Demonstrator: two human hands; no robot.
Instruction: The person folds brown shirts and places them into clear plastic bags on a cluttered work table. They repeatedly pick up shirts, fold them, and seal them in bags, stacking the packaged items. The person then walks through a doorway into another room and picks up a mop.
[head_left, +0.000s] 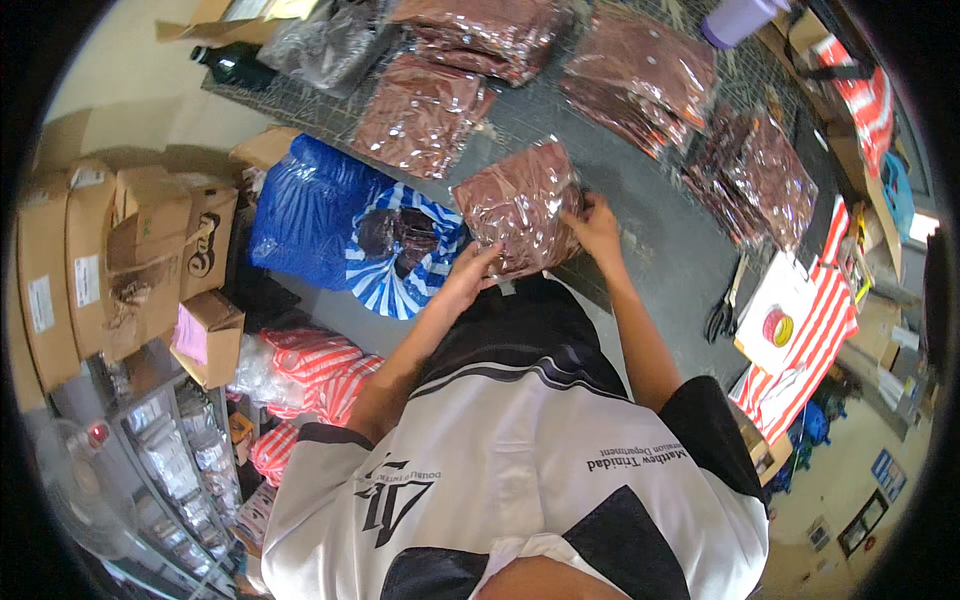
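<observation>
Between my hands is a brown folded garment in a clear plastic bag (520,205), tilted over the near edge of the table. My left hand (468,276) grips its lower left corner, thumb on top. On its right edge, my right hand (596,230) is closed with the fingers partly hidden by the plastic. Just left of my left hand, a blue-and-white striped plastic bag (375,270) gapes with dark brown packs (408,238) inside. Beyond the garment lie a similar bagged pack (420,115) and stacks of bagged brown garments (645,75).
The dark table (665,250) bears another stack (765,180), scissors (727,300), a tape roll (777,327) on white paper, a purple tumbler (740,20) and a dark bottle (235,65). A blue bag (310,205) and cardboard boxes (130,260) stand at left.
</observation>
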